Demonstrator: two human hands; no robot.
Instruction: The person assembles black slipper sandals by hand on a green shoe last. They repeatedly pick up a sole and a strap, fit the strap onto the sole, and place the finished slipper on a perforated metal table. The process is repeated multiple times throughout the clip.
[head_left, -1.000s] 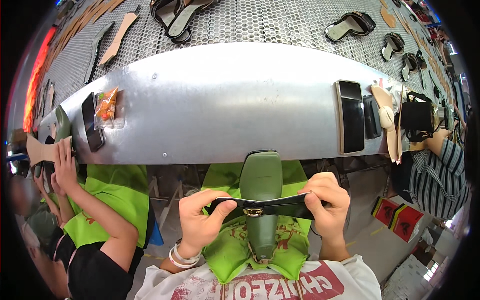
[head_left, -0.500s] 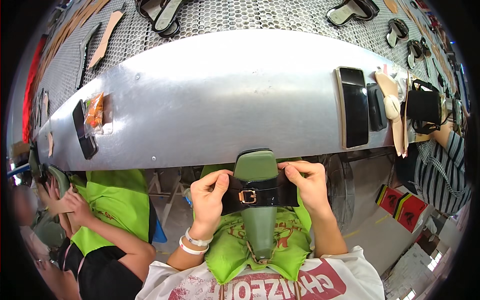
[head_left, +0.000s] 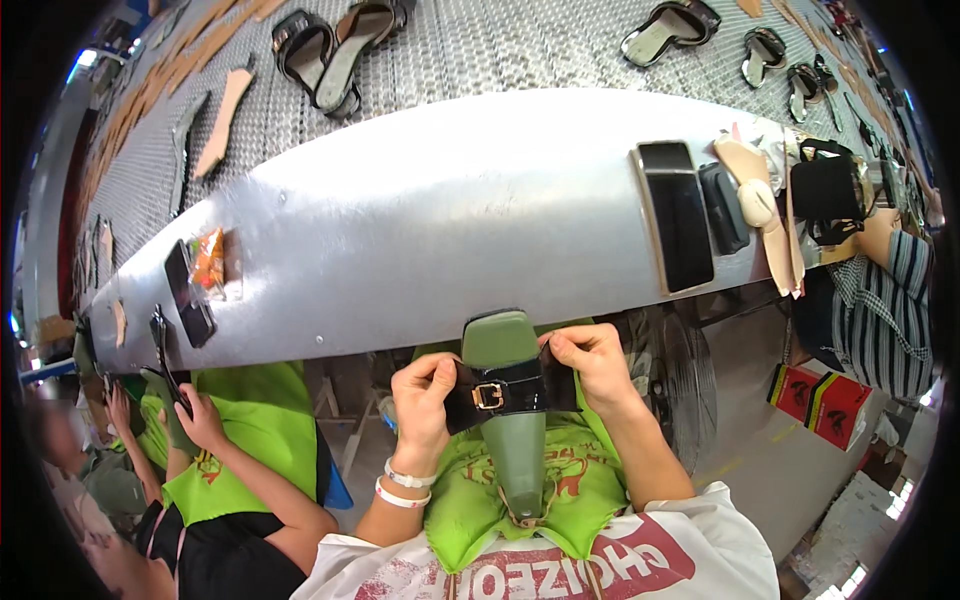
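A green shoe last (head_left: pixel 515 455) rests upright against my lap, its toe by the table edge and its narrow end toward me. Across its upper part lies a glossy black strap (head_left: pixel 528 393) with a gold buckle (head_left: pixel 490 396). My left hand (head_left: pixel 424 398) pinches the strap's left end between thumb and fingers. At the opposite end, my right hand (head_left: pixel 598 366) pinches the strap's upper corner, close beside the last. The strap's underside is hidden.
Ahead is a metal table (head_left: pixel 450 220) bearing phones (head_left: pixel 678 220), a snack packet (head_left: pixel 209 262) and tan insole pieces (head_left: pixel 765 215). Black sandals (head_left: pixel 335 60) sit on the mesh surface behind. At left, a co-worker's hand (head_left: pixel 203 420) holds a dark strip; another person's striped sleeve (head_left: pixel 908 280) shows at right.
My view has tilted and shifted slightly. Both my hands still pinch the strap, held across the last. The co-worker at left has moved a hand and now holds up a dark strip.
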